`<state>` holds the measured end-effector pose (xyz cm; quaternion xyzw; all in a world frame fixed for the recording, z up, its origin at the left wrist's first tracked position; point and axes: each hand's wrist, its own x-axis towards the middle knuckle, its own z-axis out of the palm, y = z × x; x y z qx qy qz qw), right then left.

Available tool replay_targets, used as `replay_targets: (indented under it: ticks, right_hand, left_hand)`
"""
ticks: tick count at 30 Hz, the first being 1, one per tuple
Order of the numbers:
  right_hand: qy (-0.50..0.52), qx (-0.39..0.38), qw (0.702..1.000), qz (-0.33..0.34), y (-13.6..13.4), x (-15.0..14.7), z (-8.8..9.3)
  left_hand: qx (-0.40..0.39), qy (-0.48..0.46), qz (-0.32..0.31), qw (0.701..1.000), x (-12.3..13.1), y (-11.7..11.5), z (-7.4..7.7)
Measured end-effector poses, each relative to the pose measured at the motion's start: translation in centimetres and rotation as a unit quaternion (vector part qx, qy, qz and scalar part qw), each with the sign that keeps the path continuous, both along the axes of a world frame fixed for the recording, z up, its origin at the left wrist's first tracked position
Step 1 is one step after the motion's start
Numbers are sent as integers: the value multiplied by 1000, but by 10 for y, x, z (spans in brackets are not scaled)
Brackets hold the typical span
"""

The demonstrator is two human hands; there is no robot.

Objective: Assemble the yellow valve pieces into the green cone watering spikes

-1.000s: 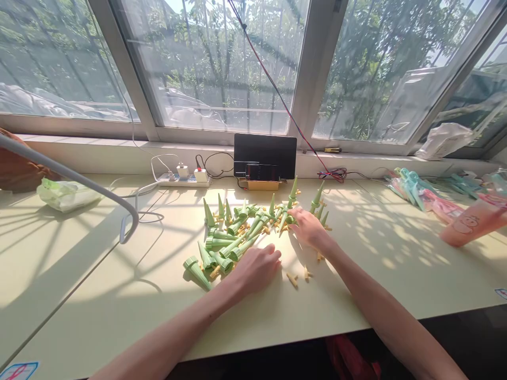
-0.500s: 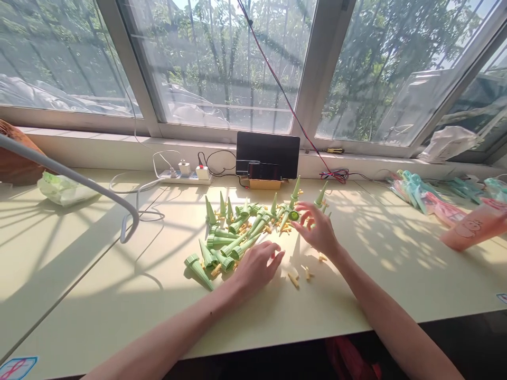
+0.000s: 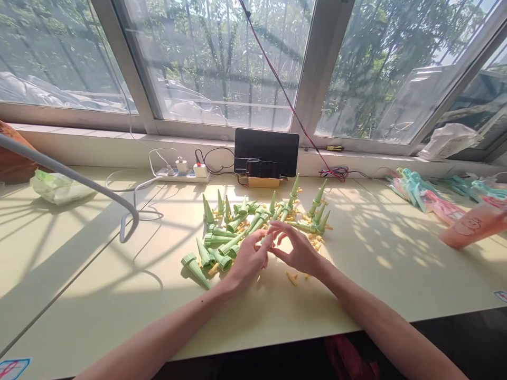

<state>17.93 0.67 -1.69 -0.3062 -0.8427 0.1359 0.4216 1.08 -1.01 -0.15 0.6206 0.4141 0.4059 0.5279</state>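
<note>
A heap of green plastic cones [image 3: 237,227] mixed with small yellow pegs [image 3: 292,277] lies in the middle of the pale yellow table [image 3: 356,285]. My left hand [image 3: 249,259] and my right hand [image 3: 300,252] meet fingertip to fingertip just in front of the heap. My right hand's fingers are curled around a green cone [image 3: 263,238] whose tip shows between the two hands. My left hand's fingers are pinched together against it; what they hold is too small to make out. A few cones stand upright at the back of the heap.
Behind the heap stand a black screen [image 3: 266,152] on a wooden stand and a white power strip [image 3: 182,172] with cables. A grey curved bar [image 3: 79,179] crosses the left side. Coloured packets [image 3: 415,192] and a pink object [image 3: 469,227] lie at the right. The table's front edge is near.
My right hand has come back from the far side of the heap with a green cone and joined my left hand, which has lifted off the table.
</note>
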Motion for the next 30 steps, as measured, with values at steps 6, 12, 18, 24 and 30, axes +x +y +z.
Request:
replay_targets:
  ticks: [6,12,18,24,30]
  right_hand:
    - [39,-8,999,-20,5,12,12]
    - [-4,-15,987,-157,26,34,10]
    - [-121,-51,975,-180,44,45,-14]
    - [-159,-86,963,-199,49,44,-22]
    - [-188,-126,953,-203,52,44,-23]
  left_hand:
    - [-16,-18,39,999,1,0,-2]
    - [-10,-43,33,998,2,-4,-4]
    - [81,52,-74,993,0,-13,-5]
    - [109,143,-246,952,0,-31,5]
    - [120,212,-196,950,4,-33,1]
